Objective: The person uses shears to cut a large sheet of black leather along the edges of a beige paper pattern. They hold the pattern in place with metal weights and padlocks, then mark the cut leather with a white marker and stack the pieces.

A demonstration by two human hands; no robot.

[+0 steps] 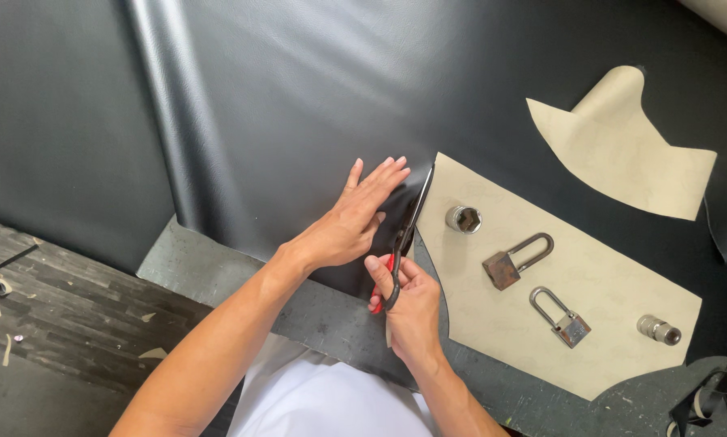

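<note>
- The right hand [412,303] has its grip closed through the red handles of the scissors [404,235], whose blades run along the left edge of the beige pattern piece [493,316].
- The left hand [351,218] lies flat and open, holding nothing, pressing the black sheet [299,97] just beside the blades.
- On the pattern piece stand a metal socket [464,218], a rusty padlock [513,263], a silver padlock [562,320] and a second socket [659,329] at its right corner.
- A curled beige piece [622,146] lies toward the table's [210,263] far right.
</note>
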